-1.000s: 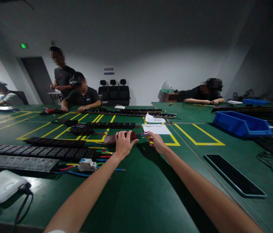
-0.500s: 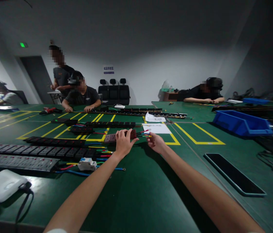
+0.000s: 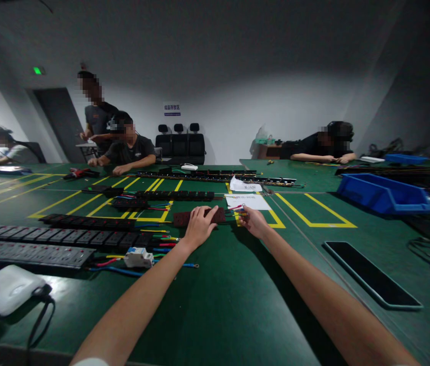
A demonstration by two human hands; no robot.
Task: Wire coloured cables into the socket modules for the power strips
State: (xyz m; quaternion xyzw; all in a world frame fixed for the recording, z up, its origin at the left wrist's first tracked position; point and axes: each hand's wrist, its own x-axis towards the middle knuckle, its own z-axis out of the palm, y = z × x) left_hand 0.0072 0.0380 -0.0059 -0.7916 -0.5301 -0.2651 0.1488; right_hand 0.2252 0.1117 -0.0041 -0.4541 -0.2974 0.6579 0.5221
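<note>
A short dark-red socket strip (image 3: 181,219) lies on the green table in front of me. My left hand (image 3: 199,226) is closed over its middle, thumb along the near edge. Coloured wires (image 3: 234,208) with terminals leave the strip's right end. My right hand (image 3: 255,222) pinches these wires near their tips, its fingers partly hiding them. Left of my hands lie longer black socket strips (image 3: 92,222), with a grey socket strip (image 3: 35,253) nearest me. A white circuit breaker (image 3: 138,257) sits among the wires at their right ends.
White paper sheets (image 3: 251,203) lie just beyond my hands. A blue bin (image 3: 382,195) and a phone (image 3: 371,274) are on the right. A white device with a strap (image 3: 12,290) is at near left. Several people sit or stand around the far side of the table.
The socket strip has tilted, so its face looks darker, and has shifted right with my left hand. My right hand has moved slightly right, fingers now on the wires. A co-worker's hands moved left.
</note>
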